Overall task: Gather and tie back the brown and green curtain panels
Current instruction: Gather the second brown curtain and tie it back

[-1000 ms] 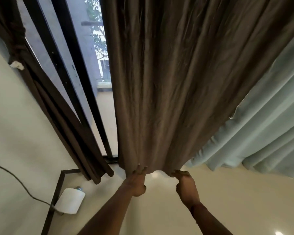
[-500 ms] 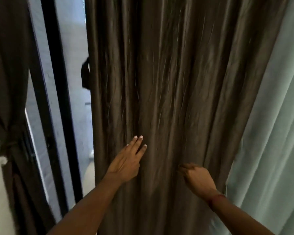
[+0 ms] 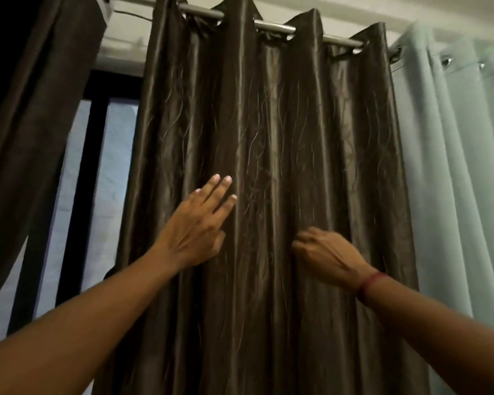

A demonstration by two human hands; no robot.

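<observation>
Both hands have climbed from the hem, where they were a second ago, to the middle of the brown curtain panel (image 3: 268,124), and the view has lifted off the floor to take in the top of the drapes.

Nearest are the two bare forearms, reaching up and forward. A red thread band (image 3: 372,283) circles the right wrist. The left hand (image 3: 193,229) lies flat against the brown fabric, its fingers (image 3: 220,189) straight and released, pointing up and a little to the right, holding nothing. The right hand (image 3: 330,252) sits lower and to the right, well apart from the left, with its fingers (image 3: 304,238) curled in and pinching a pleat of the same panel; the fingertips are hidden in the fold.

That panel hangs straight down in deep vertical pleats, shiny, with a fine wavy line pattern. Just beside it on the right hangs the green curtain panel (image 3: 454,166), pale and matte, also in loose folds and untied.

Higher up, both panels are threaded by their eyelets onto a metal curtain rod (image 3: 274,25). On the left a dark curtain (image 3: 26,109) slants down and away from the brown one. Between them show the black window frame (image 3: 96,166) and the grey-blue window glass (image 3: 117,181) beyond.
</observation>
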